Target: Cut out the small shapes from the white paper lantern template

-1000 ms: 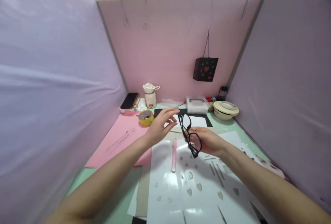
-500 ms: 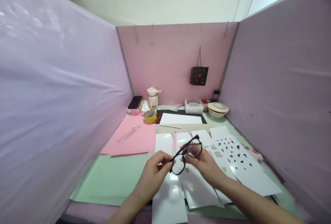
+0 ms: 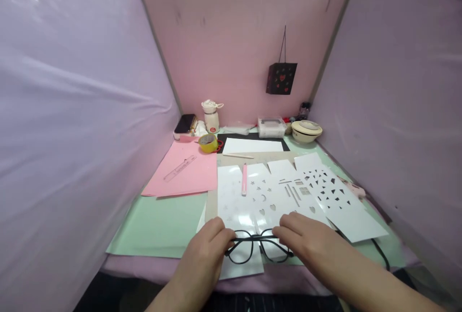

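A pair of black-framed glasses (image 3: 255, 238) is held level between my two hands, over the near edge of the white sheets. My left hand (image 3: 208, 247) is closed on the left end of the frame. At the other end, the fingers of my right hand (image 3: 306, 240) pinch the frame and a temple. Beneath and beyond lie white sheets (image 3: 231, 206) with cut-out stars, hearts, bars and angular shapes. A pink craft knife (image 3: 244, 180) rests on them, just past the glasses.
Pink paper (image 3: 195, 177) with a clear ruler (image 3: 179, 168) lies on the left. Yellow tape (image 3: 208, 143), a white bottle (image 3: 211, 117), a clear box (image 3: 271, 128) and a lidded bowl (image 3: 306, 131) stand at the back. A black paper bag (image 3: 281, 78) hangs above. Fabric walls enclose the sides.
Both hands have come lower and nearer, and the glasses have turned from tilted to level. The view has tipped further down, showing the table's near edge.
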A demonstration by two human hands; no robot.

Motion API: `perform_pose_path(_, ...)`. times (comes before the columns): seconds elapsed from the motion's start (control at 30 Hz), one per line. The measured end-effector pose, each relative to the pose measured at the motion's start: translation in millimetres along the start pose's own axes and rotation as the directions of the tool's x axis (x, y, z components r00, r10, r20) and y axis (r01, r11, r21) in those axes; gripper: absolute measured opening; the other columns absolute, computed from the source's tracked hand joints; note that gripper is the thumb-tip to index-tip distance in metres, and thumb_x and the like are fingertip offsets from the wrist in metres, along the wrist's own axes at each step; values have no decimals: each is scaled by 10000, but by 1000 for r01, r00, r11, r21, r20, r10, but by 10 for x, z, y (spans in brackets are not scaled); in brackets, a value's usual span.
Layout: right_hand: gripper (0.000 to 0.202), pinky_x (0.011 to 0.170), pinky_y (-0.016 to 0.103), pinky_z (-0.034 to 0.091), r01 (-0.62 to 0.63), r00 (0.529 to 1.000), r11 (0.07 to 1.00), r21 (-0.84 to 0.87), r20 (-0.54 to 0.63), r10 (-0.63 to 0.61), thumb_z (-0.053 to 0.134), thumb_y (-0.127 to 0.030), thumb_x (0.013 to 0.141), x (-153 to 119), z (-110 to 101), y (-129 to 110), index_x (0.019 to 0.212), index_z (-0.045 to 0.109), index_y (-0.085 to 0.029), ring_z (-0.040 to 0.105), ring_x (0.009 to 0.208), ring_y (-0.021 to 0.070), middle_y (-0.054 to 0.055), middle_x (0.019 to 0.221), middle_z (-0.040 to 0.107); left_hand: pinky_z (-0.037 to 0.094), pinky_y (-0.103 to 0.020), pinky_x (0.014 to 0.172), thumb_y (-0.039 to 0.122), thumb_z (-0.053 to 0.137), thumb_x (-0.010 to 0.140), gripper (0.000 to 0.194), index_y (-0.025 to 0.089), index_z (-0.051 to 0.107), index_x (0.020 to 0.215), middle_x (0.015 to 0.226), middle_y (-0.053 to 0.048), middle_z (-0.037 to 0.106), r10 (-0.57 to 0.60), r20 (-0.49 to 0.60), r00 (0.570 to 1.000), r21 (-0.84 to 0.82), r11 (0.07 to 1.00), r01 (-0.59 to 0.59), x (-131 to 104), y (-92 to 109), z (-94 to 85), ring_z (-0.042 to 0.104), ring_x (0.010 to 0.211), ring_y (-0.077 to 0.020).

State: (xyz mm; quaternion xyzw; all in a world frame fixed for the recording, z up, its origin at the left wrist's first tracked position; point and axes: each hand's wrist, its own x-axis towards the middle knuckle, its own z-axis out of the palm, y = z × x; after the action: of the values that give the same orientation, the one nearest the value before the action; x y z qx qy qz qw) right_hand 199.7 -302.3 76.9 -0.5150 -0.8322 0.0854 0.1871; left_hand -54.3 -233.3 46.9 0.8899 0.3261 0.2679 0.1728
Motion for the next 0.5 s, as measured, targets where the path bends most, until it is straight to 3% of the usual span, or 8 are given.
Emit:
perform_pose_path(0.13, 174, 550, 292, 376, -52, 993, 996, 75, -103, 60, 473, -93, 883, -77, 70, 127, 820, 531, -245, 513, 613, 165, 20, 746, 585, 435, -235, 623, 138, 474, 951, 182, 220, 634, 920, 799, -11, 528, -59, -26, 998, -177, 983, 54, 4, -44, -23, 551, 703, -141)
perform_pose_path(0.23, 105, 580, 293, 440, -96, 964, 974, 207, -223, 142, 469, -180, 939, -107, 58, 202, 919, 522, -267, 556, 629, 159, 16, 780, 607, 429, -247, 652, 141, 510, 948, 147, 226, 617, 896, 792, -6, 526, -117, -125, 985, -376, 924, 62, 29, -122, 28, 538, 726, -146)
perform_pose_path(0.4, 284, 604, 311, 515, 13, 891, 927, 374, -424, 159, 492, -134, 930, -124, -49, 115, 1129, 541, -330, 633, 704, 174, 37, 893, 658, 427, -275, 670, 192, 575, 951, 59, 234, 584, 910, 802, -7, 515, -187, -426, 885, -732, 646, -216, 104, -118, 107, 512, 755, -154)
perform_pose_path(0.5, 345, 611, 357, 536, 34, 836, 909, 415, -511, 202, 507, -151, 914, -301, -133, -21, 1174, 553, -373, 656, 818, 224, 62, 936, 660, 439, -278, 598, 242, 632, 935, 16, 246, 618, 929, 781, -14, 508, -157, -467, 870, -769, 557, -312, 114, 88, -22, 506, 690, -148)
